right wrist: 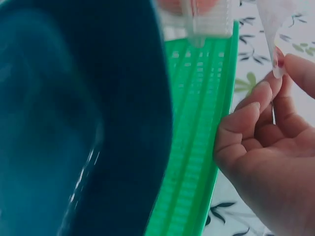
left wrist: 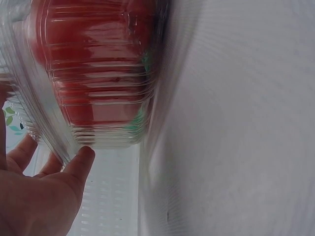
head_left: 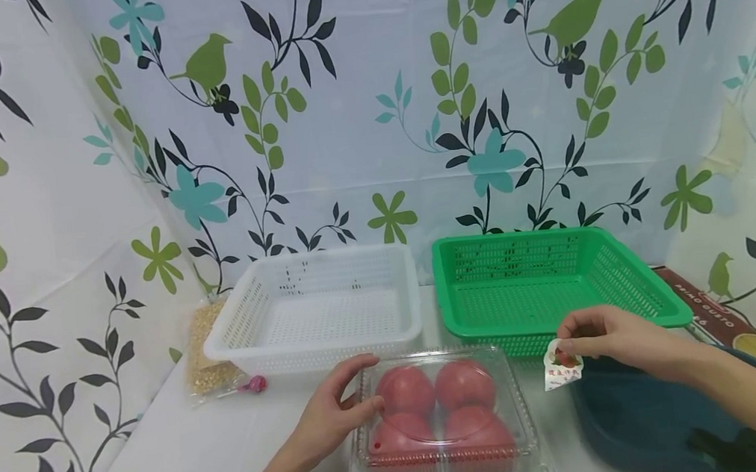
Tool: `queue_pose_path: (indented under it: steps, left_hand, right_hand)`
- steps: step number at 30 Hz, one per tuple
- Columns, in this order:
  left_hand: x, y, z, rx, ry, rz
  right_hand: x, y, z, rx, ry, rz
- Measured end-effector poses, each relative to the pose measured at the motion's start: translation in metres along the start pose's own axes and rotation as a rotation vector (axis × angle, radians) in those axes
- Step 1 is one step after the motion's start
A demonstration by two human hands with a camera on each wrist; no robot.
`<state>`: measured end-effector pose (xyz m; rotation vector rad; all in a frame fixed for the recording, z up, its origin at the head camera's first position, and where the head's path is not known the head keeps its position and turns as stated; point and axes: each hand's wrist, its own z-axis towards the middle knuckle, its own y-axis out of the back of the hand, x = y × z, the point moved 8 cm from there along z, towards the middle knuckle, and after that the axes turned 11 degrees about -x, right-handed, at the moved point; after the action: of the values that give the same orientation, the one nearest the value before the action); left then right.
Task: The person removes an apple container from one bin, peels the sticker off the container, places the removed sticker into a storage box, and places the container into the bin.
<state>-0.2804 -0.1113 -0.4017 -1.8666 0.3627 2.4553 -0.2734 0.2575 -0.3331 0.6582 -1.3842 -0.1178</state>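
Observation:
A clear plastic clamshell box [head_left: 440, 419] sits at the front of the table, its lid down over several red tomatoes [head_left: 467, 386]. My left hand [head_left: 329, 419] grips the box's left side near the far corner, thumb over the lid. Seen from the left wrist, its fingertips [left wrist: 84, 153] are at the box's rim. To the right of the box, my right hand [head_left: 606, 337] pinches a small white sticker [head_left: 563, 376] with a red fruit picture and red lettering. The sticker hangs from thumb and fingers, apart from the box, in front of the green basket [head_left: 495, 346].
A white basket [head_left: 314, 352] stands behind the box. A dark blue basin [head_left: 626, 417] lies under my right forearm, with a dark object [head_left: 727, 449] by it. Left are a bag of grains [head_left: 209, 348] and a pink lollipop [head_left: 254, 384]; a brown package [head_left: 729, 310] lies right.

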Motion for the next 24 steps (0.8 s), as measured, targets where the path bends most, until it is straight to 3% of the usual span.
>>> queue_pose_path:
  steps: [7,14,18,24]
  left_hand:
    - [-0.002,-0.001,0.001,0.012,-0.016,-0.008]
    - [-0.002,0.000,0.000,0.003,-0.002,0.004]
    - [-0.003,0.000,0.000,0.005,-0.013,0.007]
    - [-0.004,0.000,0.000,0.015,-0.021,0.008]
  right_hand:
    - [-0.019,0.016,-0.015,0.112,-0.005,0.081]
    - [-0.030,0.025,-0.029,0.209,0.014,0.087]
    - [-0.039,0.028,-0.033,0.233,0.004,0.095]
    - [-0.050,0.027,-0.034,0.225,0.052,0.040]
